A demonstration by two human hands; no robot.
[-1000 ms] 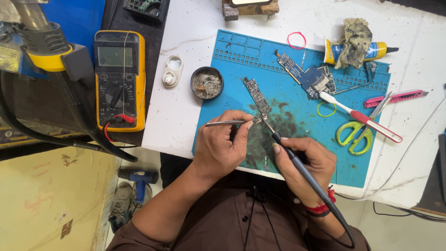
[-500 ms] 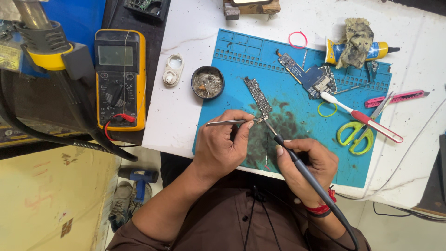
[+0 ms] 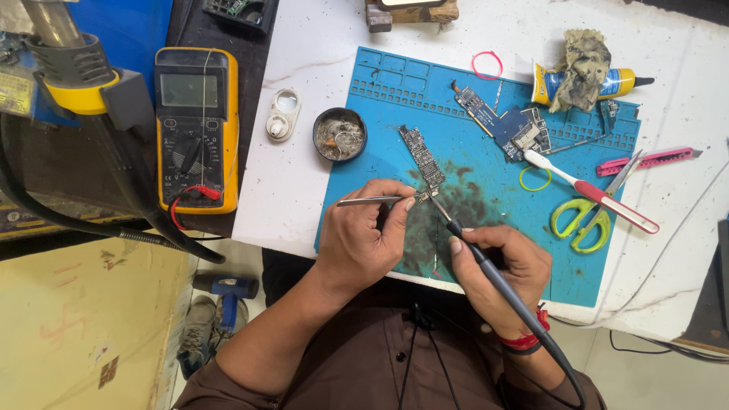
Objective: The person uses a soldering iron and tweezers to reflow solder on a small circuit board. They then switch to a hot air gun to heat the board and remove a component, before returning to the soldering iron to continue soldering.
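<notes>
A narrow circuit board [image 3: 422, 157] lies on a blue work mat [image 3: 486, 190]. My left hand [image 3: 363, 235] pinches metal tweezers [image 3: 372, 200] whose tips reach the board's near end. My right hand [image 3: 497, 269] grips a black soldering iron [image 3: 486, 266] like a pen, its tip touching the same near end of the board. The iron's cable runs back past my red-banded wrist.
A yellow multimeter [image 3: 197, 125] sits at the left beside a hot-air tool holder [image 3: 76, 76]. A round tin [image 3: 339, 134], second board [image 3: 509, 125], toothbrush [image 3: 588, 190], green scissors [image 3: 581, 220], pink knife [image 3: 649, 159] and glue tube [image 3: 592, 80] surround the mat.
</notes>
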